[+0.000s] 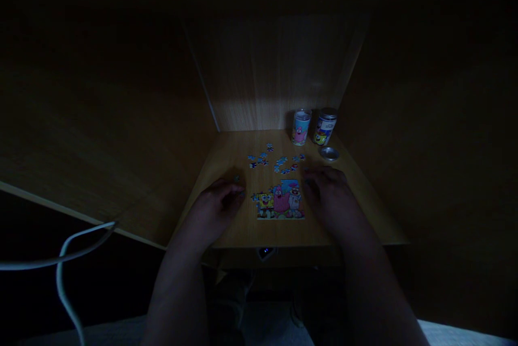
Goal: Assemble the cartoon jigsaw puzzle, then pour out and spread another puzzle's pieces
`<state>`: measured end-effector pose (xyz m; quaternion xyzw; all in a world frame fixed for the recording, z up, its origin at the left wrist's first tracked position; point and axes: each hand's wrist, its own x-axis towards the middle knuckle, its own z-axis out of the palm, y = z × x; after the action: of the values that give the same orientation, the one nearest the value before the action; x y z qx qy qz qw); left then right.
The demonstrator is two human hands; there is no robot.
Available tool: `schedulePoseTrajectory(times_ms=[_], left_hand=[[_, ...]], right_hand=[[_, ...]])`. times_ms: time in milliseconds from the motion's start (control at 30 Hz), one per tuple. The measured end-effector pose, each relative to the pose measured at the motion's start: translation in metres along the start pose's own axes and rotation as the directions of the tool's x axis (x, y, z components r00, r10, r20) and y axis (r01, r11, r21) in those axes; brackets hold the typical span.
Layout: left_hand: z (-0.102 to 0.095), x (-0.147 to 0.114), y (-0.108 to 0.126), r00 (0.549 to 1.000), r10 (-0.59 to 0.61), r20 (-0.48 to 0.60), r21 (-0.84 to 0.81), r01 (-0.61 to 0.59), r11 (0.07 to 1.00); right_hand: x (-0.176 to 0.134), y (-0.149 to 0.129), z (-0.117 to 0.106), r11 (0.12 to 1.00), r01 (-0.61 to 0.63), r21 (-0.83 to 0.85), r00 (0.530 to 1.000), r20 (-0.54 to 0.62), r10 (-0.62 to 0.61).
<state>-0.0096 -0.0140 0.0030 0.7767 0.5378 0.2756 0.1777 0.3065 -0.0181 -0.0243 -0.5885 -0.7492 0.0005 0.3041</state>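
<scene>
Dark scene. We've got a partly built puzzle [279, 204] near the front edge of the table [238, 232], between our hands. Left hand [218, 203]: fingers curled, pinching a small puzzle piece [242, 194]. Right hand [329, 189]: just beside the puzzle's right edge, too dark to tell if it grips anything. Loose pieces [280, 163] lie beyond; two cans [299, 133] and a lid [329, 154] stand back right.
</scene>
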Motion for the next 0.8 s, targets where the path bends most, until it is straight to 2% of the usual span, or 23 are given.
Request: schedulePoseTrajectory(times_ms=[367, 800], left_hand=[[0.002, 0.001, -0.003, 1.000, -0.003, -0.017, -0.002, 0.003, 1.000], [0.001, 0.002, 0.007, 0.999, 0.006, -0.041, 0.010, -0.006, 1.000]], right_hand=[[0.000, 0.003, 0.003, 1.000, -0.020, 0.008, 1.000, 0.000, 0.020], [0.000, 0.001, 0.001, 1.000, -0.031, -0.004, 0.999, 0.009, 0.031]])
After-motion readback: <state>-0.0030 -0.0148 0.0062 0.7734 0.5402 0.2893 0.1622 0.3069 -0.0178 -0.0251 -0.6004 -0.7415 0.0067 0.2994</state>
